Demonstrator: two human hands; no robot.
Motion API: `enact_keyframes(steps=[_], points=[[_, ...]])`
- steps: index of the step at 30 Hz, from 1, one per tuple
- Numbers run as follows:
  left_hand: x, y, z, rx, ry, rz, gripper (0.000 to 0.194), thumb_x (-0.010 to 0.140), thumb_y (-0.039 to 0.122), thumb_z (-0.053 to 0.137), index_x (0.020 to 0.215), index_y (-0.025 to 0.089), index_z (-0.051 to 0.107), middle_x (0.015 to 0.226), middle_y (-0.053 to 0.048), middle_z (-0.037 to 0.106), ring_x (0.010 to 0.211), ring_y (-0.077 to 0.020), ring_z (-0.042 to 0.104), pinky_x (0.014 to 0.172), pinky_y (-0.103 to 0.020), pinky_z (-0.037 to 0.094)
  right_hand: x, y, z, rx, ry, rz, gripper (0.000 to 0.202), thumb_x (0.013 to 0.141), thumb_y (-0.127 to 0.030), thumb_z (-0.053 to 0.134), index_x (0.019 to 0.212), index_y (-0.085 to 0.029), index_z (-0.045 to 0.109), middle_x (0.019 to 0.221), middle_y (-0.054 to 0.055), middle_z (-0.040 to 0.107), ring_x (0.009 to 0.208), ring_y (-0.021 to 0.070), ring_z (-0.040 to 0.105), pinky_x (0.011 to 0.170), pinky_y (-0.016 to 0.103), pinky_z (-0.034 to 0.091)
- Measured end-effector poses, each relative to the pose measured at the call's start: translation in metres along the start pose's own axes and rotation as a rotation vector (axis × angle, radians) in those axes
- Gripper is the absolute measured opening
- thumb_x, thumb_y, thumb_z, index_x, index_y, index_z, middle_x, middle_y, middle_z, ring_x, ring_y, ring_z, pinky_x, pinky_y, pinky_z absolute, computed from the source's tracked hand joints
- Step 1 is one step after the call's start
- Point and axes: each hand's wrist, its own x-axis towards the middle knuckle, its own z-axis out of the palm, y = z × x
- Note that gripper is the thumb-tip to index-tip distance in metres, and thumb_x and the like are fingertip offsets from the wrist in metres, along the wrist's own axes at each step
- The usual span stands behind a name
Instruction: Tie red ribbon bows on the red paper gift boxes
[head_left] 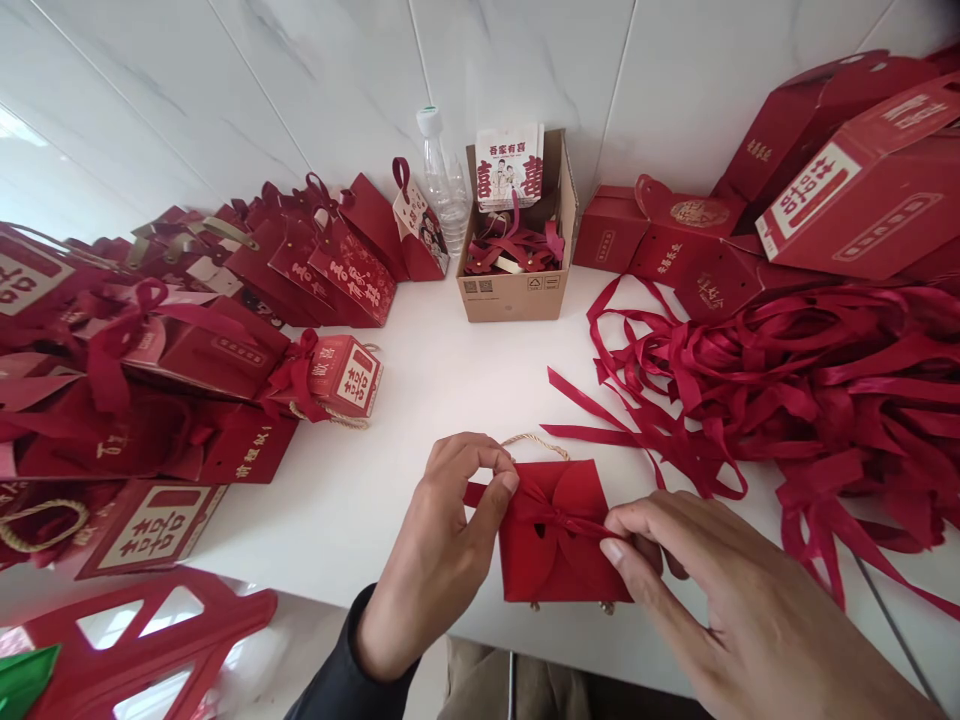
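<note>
One small red gift bag (562, 545) at near centre, petal flaps closed, ribbon (559, 515) knotted across. Left hand (442, 545) pinching one ribbon end, right hand (720, 590) pinching the other. One cardboard box (517, 285) far behind.

Small red gift box (559, 545) lying flat at table edge, petal flaps closed, red ribbon (559, 513) across top

Matt red paper box (559, 545), satin ribbon (559, 518), twisted cord handle (534, 441), glossy white table (420, 400)
</note>
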Motion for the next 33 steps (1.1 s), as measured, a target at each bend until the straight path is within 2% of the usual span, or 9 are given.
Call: enact_keyframes(steps=[5, 10, 15, 17, 19, 21, 24, 31, 33], points=[[-0.003, -0.001, 0.002, 0.01, 0.033, -0.006, 0.019, 0.106, 0.026, 0.05, 0.091, 0.025, 0.062, 0.103, -0.005, 0.069, 0.105, -0.0232, 0.061, 0.085, -0.034, 0.048, 0.002, 0.002, 0.0, -0.003, 0.017, 0.01, 0.014, 0.106, -0.029, 0.05, 0.104, -0.027, 0.064, 0.092, 0.004, 0.077, 0.075, 0.0207, 0.075, 0.063, 0.031, 0.059], [-0.005, -0.001, 0.004, -0.071, 0.059, -0.116, 0.021, 0.107, 0.038, 0.052, 0.095, 0.025, 0.064, 0.095, -0.003, 0.071, 0.088, -0.0211, 0.063, 0.073, -0.033, 0.048, 0.001, 0.004, -0.003, 0.017, 0.005, 0.021, 0.015, 0.107, -0.032, 0.051, 0.103, -0.029, 0.066, 0.09, 0.002, 0.078, 0.074, 0.0204, 0.077, 0.062, 0.03, 0.062], [-0.012, -0.006, -0.004, -0.155, 0.16, -0.135, 0.021, 0.108, 0.043, 0.052, 0.119, 0.03, 0.063, 0.127, -0.005, 0.07, 0.124, -0.0242, 0.061, 0.098, -0.038, 0.048, -0.004, 0.014, -0.011, 0.105, 0.019, 0.116, 0.024, 0.105, -0.044, 0.055, 0.124, -0.032, 0.064, 0.099, 0.002, 0.081, 0.079, 0.0182, 0.079, 0.05, 0.019, 0.059], [-0.016, -0.009, -0.008, -0.116, 0.163, -0.147, 0.021, 0.107, 0.044, 0.054, 0.122, 0.031, 0.061, 0.13, -0.005, 0.068, 0.128, -0.0247, 0.059, 0.103, -0.039, 0.046, -0.003, 0.019, -0.01, 0.083, 0.055, 0.145, 0.029, 0.106, -0.044, 0.054, 0.131, -0.032, 0.063, 0.103, 0.003, 0.08, 0.081, 0.0182, 0.079, 0.051, 0.018, 0.059], [-0.021, -0.012, -0.01, -0.068, 0.114, -0.162, 0.02, 0.105, 0.043, 0.056, 0.119, 0.03, 0.062, 0.128, -0.006, 0.068, 0.126, -0.0255, 0.06, 0.102, -0.04, 0.047, 0.0, 0.023, -0.006, 0.085, 0.043, 0.146, 0.027, 0.105, -0.043, 0.056, 0.128, -0.033, 0.065, 0.099, 0.002, 0.079, 0.075, 0.0168, 0.076, 0.05, 0.019, 0.057], [-0.025, -0.014, -0.012, -0.054, 0.069, -0.158, 0.016, 0.104, 0.042, 0.059, 0.109, 0.028, 0.064, 0.126, -0.006, 0.07, 0.123, -0.0257, 0.062, 0.101, -0.039, 0.047, 0.001, 0.023, -0.002, 0.122, 0.011, 0.165, 0.016, 0.104, -0.039, 0.055, 0.111, -0.032, 0.068, 0.092, 0.0, 0.076, 0.067, 0.015, 0.07, 0.048, 0.02, 0.053], [-0.029, -0.017, -0.015, -0.095, 0.042, -0.167, 0.019, 0.104, 0.041, 0.06, 0.093, 0.025, 0.064, 0.123, -0.007, 0.073, 0.119, -0.0253, 0.067, 0.098, -0.038, 0.049, 0.001, 0.023, 0.001, 0.159, -0.006, 0.237, 0.021, 0.106, -0.038, 0.052, 0.091, -0.03, 0.065, 0.085, -0.001, 0.073, 0.063, 0.0149, 0.065, 0.049, 0.024, 0.049], [-0.025, -0.018, -0.014, -0.244, 0.013, -0.249, 0.027, 0.103, 0.048, 0.062, 0.091, 0.024, 0.063, 0.123, -0.008, 0.077, 0.123, -0.0267, 0.069, 0.101, -0.037, 0.05, 0.001, 0.028, -0.002, 0.227, -0.087, 0.251, 0.023, 0.105, -0.049, 0.054, 0.112, -0.032, 0.068, 0.102, 0.001, 0.076, 0.08, 0.0163, 0.073, 0.054, 0.022, 0.054], [-0.025, -0.017, -0.013, -0.254, 0.016, -0.26, 0.028, 0.102, 0.049, 0.063, 0.09, 0.024, 0.063, 0.123, -0.008, 0.078, 0.123, -0.027, 0.069, 0.101, -0.036, 0.05, 0.004, 0.027, -0.001, 0.247, -0.132, 0.232, 0.023, 0.104, -0.048, 0.054, 0.1, -0.031, 0.069, 0.093, -0.001, 0.075, 0.076, 0.0156, 0.07, 0.053, 0.022, 0.052]])
